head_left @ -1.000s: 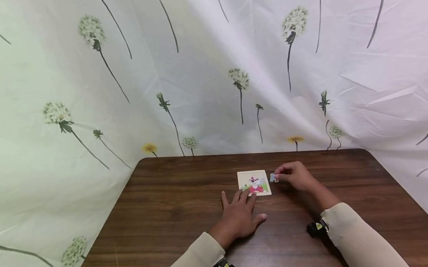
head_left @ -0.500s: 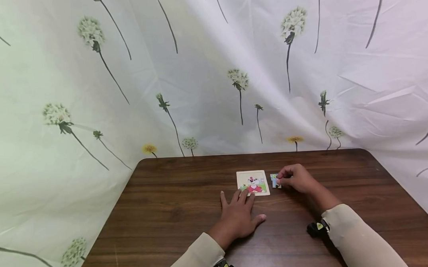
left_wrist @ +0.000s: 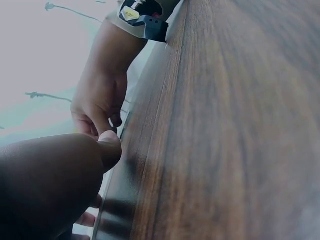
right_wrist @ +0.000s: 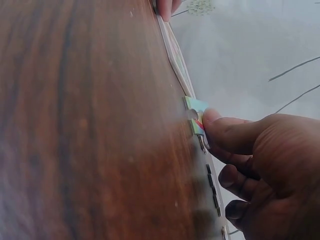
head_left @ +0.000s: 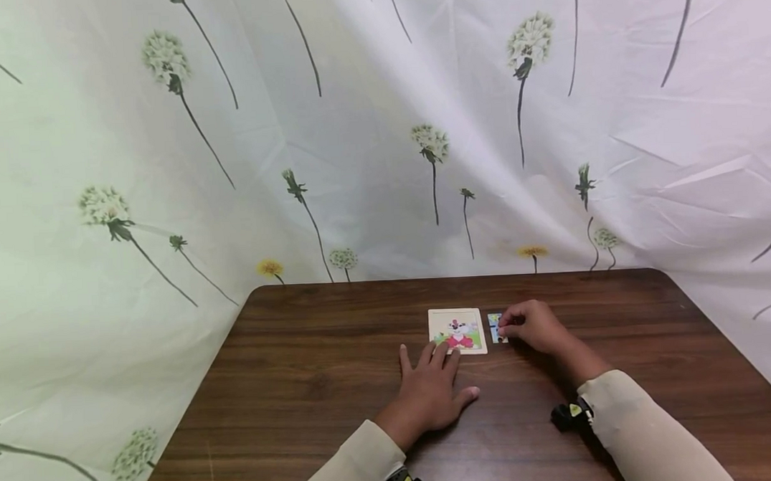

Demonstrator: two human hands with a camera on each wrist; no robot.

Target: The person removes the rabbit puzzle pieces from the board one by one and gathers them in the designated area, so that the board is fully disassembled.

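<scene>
In the head view a pale square puzzle board (head_left: 454, 315) with a cartoon animal picture lies on the table. The left hand (head_left: 429, 391) is spread, its fingertips resting on the board's near edge. Just right of the board, the right hand (head_left: 538, 326) pinches a small puzzle piece (head_left: 502, 339) between thumb and index finger, beside another blue piece (head_left: 494, 318). The right wrist view shows the right hand (right_wrist: 250, 155) with its fingertips at a light blue and green piece (right_wrist: 195, 104) near the table surface. Its other fingers are curled.
A dark wood table (head_left: 301, 388) carries the board and pieces. Behind it hangs a white cloth (head_left: 367, 126) with dandelion prints. In the right wrist view several dark-edged pieces (right_wrist: 214, 187) lie low along the table, below the pinched piece.
The right hand has moved slightly toward the near side with its piece, and another blue piece has come into view beside the board. The left hand has stayed in place.
</scene>
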